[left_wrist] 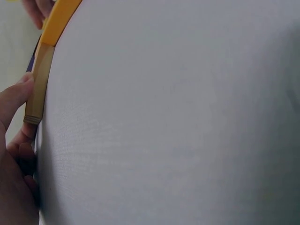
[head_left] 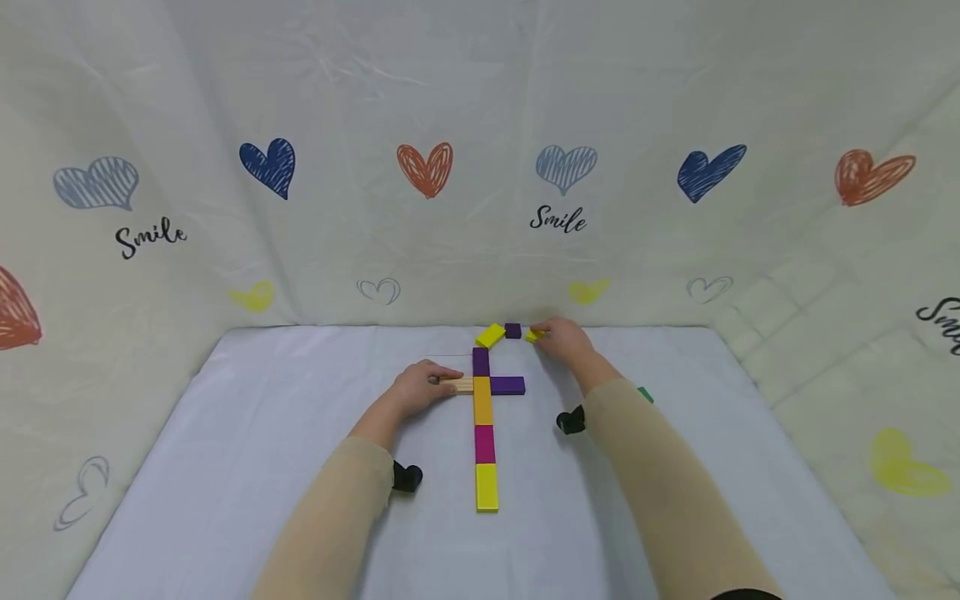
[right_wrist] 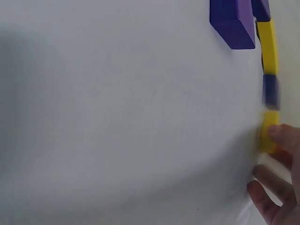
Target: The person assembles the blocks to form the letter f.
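Observation:
Blocks lie on the white cloth as a cross. A yellow block (head_left: pixel 487 488), a magenta block (head_left: pixel 484 445), an orange block (head_left: pixel 482 402) and a purple block (head_left: pixel 481 362) form its upright. Across it stand a purple block (head_left: pixel 507 385) on the right and a plain wooden block (head_left: pixel 465 386) on the left. My left hand (head_left: pixel 417 390) grips that wooden block between thumb and fingers. At the far end, a tilted yellow block (head_left: pixel 491 336) meets a small purple block (head_left: pixel 513 331). My right hand (head_left: pixel 564 340) pinches another yellow block (right_wrist: pixel 267 131), slightly apart from the small purple one.
A green block (head_left: pixel 646 395) shows partly behind the right sleeve. Black wrist cameras (head_left: pixel 572 420) stick out from both forearms. Behind the cloth-covered table (head_left: pixel 187 500) hangs a white backdrop (head_left: pixel 480 83) printed with hearts.

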A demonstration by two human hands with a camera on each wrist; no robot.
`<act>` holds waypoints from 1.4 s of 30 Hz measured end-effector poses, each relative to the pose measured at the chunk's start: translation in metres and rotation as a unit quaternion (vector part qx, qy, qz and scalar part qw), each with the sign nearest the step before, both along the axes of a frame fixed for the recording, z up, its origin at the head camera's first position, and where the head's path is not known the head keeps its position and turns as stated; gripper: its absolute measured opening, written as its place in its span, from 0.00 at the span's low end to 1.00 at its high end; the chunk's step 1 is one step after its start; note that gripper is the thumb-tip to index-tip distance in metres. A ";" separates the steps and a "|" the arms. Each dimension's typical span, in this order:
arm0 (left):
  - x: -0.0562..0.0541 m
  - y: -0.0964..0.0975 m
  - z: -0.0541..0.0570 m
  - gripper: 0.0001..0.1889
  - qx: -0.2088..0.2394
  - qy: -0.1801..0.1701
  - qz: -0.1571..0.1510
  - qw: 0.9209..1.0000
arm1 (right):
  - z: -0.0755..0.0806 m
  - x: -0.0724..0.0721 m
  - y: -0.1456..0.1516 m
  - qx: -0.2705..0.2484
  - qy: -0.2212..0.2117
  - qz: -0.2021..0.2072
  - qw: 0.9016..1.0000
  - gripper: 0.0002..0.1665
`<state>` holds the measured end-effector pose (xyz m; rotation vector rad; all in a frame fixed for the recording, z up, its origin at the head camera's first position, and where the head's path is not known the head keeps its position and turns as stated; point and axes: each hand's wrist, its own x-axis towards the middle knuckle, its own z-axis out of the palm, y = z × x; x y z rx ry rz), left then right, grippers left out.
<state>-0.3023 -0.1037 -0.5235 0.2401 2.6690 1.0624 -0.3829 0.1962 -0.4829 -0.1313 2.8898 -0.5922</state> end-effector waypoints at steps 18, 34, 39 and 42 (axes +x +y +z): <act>0.003 0.007 0.008 0.14 0.007 0.001 0.005 1.000 | 0.006 0.002 0.001 -0.011 -0.002 -0.003 1.000 0.24; 0.005 0.005 0.008 0.15 0.004 -0.007 0.007 1.000 | 0.006 0.004 0.012 -0.019 0.026 0.027 0.999 0.25; 0.006 0.005 0.009 0.15 0.006 -0.008 0.006 1.000 | 0.010 0.011 0.018 -0.009 0.038 0.032 0.999 0.25; 0.008 0.003 0.010 0.15 0.005 -0.008 0.007 1.000 | 0.014 0.016 0.023 -0.006 0.040 0.035 0.999 0.26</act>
